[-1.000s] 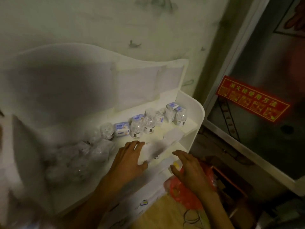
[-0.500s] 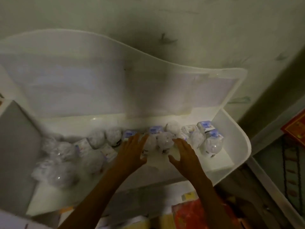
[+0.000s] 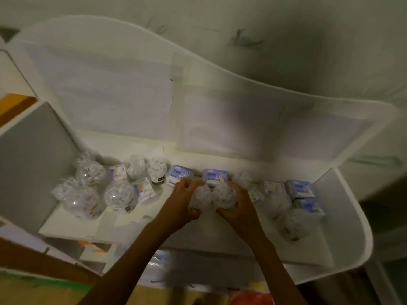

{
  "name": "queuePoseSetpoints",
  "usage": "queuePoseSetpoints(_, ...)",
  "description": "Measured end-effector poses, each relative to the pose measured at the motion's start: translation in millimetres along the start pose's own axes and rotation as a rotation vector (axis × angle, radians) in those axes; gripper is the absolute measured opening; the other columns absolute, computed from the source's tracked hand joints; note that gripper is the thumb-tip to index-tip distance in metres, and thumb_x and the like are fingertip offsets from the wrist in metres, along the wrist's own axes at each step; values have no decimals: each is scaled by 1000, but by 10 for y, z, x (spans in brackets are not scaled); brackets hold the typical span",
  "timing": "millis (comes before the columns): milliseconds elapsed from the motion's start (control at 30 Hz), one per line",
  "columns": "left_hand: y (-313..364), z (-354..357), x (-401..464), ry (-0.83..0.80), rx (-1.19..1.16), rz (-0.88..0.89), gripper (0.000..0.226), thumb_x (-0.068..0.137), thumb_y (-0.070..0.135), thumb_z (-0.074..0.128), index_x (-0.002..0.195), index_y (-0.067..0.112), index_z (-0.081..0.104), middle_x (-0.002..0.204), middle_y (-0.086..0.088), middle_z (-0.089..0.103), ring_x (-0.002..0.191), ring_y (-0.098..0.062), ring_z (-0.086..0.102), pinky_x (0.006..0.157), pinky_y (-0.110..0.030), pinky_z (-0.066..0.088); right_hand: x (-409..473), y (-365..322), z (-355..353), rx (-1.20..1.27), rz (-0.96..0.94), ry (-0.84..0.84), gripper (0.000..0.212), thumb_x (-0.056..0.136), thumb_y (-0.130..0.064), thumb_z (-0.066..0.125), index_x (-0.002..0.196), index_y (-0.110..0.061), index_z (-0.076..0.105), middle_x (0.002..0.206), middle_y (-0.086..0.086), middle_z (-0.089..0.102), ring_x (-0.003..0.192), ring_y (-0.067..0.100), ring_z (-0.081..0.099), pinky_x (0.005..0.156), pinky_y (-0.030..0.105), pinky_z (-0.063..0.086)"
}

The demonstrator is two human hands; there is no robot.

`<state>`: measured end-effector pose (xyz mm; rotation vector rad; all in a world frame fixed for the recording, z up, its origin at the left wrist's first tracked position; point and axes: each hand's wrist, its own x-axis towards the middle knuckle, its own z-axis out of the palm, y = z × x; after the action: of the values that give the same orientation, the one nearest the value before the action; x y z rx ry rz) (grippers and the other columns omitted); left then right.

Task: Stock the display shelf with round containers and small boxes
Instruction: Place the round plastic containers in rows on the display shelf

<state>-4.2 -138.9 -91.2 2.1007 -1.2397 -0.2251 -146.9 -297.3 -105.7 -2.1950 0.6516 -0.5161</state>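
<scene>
While dim and blurred, on the shelf (image 3: 72, 223) — left hand (image 3: 181, 204) clamped on one container (image 3: 202, 198), right hand (image 3: 239, 208) on another container (image 3: 224, 195), touching.

Two small blue boxes at the frame's center, one (image 3: 181, 175) and another (image 3: 215, 175), show "1+1"; their other print is too blurred to read.

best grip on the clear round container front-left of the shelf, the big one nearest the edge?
Cup the clear round container around its widest part, coming from the open front of the shelf and slightly above. It looks smooth and ball-shaped with no handle, and other containers crowd it behind and to its right, so a pinch would likely slip.
</scene>
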Motion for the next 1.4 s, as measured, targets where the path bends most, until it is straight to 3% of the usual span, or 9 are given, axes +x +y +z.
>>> queuePoseSetpoints(233,196,-165,-195,145,-209,-166,91,55,29,87,132,34,41,122,6,34,108,-11,44,90,-25,46,-2,-72,-276,280,53,19,76,68,-19,85,129,-34,42,120,-16,55,108,2,58,80,13,51)
queuePoseSetpoints(300,216,-294,-289,198,-245,-169,92,53,30,87,134,35,42,123,5,39,109,-10,47,87,-23,50,33,-163,-307,341,46,-1,73,71,-15,82,129,-35,43,122,-17,55,105,-3,59,76,13,52)
queuePoseSetpoints(433,227,-602,-562,318,-276,-180,84,60,33,83,134,33,43,128,17,48,114,-2,49,81,-16,50,67,-438,-235,429,-16,-52,69,73,-11,80,132,-26,45,126,-11,57,110,6,59,82,26,55)
queuePoseSetpoints(567,292,-1010,-890,425,-285,-180,84,62,40,78,136,31,41,129,16,51,112,-4,53,80,-16,50,47,-860,-81,490,-72,-112,68,71,-21,77,130,-36,45,129,-13,56,109,7,60,82,27,54)
queuePoseSetpoints(667,285,-1354,-1217,513,-276,-173,79,65,37,78,134,31,41,127,23,50,110,-5,55,78,-15,50,-17,-1234,98,563,-99,-158,71,75,-10,78,128,-44,45,129,-14,56,105,6,62,75,26,56)
queuePoseSetpoints(967,-141,-2419,-2761,722,-208,-301,73,66,44,74,132,39,43,129,16,50,116,-4,51,79,-25,55,-646,-2655,1076,679,-234,-397,67,72,-20,80,125,-46,49,128,-12,58,109,10,62,74,30,57)
queuePoseSetpoints(1133,-516,-2887,-3654,813,-193,-369,72,65,43,74,130,44,43,126,15,49,113,-3,50,71,-13,52,-1080,-3317,1812,654,-280,-504,69,67,-29,83,124,-46,47,128,-12,57,105,10,64,70,31,58)
queuePoseSetpoints(1267,-890,-3218,-4234,867,-164,-460,75,63,41,74,131,45,42,124,14,49,112,-6,51,72,-20,54,-1363,-3820,2413,619,-334,-592,68,64,-44,77,125,-46,47,129,-14,57,110,10,61,76,31,58)
queuePoseSetpoints(1400,-1275,-3516,-4570,905,-140,-500,77,66,30,81,130,47,42,124,13,48,113,-5,50,72,-19,55,-1492,-4228,3010,625,-332,-671,71,65,-40,78,128,-43,46,134,-4,54,114,15,59,76,32,58)
